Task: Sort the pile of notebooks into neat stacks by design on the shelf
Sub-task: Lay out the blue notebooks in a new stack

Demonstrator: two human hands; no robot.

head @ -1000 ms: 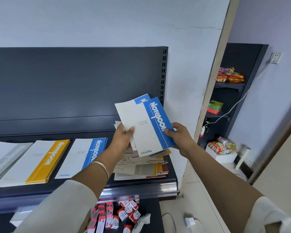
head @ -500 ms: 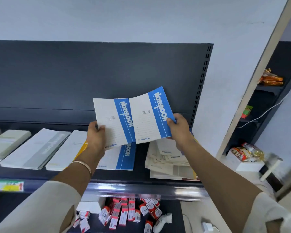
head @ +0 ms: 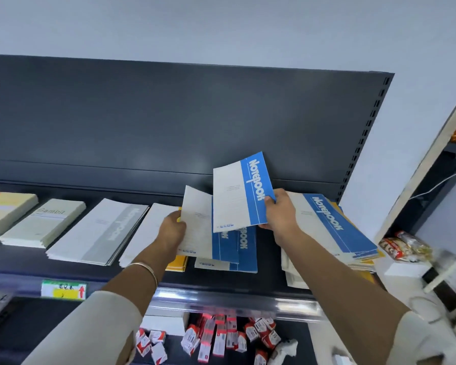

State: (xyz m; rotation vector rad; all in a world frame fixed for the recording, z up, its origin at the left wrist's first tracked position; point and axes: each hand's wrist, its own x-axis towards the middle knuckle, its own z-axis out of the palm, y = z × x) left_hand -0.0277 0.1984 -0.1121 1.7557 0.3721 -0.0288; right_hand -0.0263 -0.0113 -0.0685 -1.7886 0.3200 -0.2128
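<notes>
My right hand (head: 281, 212) pinches the right edge of a blue-and-white notebook (head: 237, 196), held tilted above the shelf (head: 221, 288). My left hand (head: 173, 229) grips the left edge of a second blue-and-white notebook (head: 198, 227), low over the blue stack (head: 244, 254) that lies flat on the shelf. To the right sits the unsorted pile (head: 327, 227), topped by a blue notebook with yellow ones beneath. A yellow stack (head: 177, 264) lies under my left wrist, mostly hidden.
Further left lie a grey notebook stack (head: 100, 230), a "Gambit" stack (head: 45, 222) and a pale stack (head: 8, 209). A price tag (head: 63, 288) marks the shelf rail. Small red-and-white boxes (head: 211, 338) fill the lower shelf. A side shelf with snacks (head: 403, 246) stands right.
The two blue notebooks have separated: my left hand has lowered its one toward the blue stack, while my right hand keeps the other raised. The view has swung left, showing more sorted stacks.
</notes>
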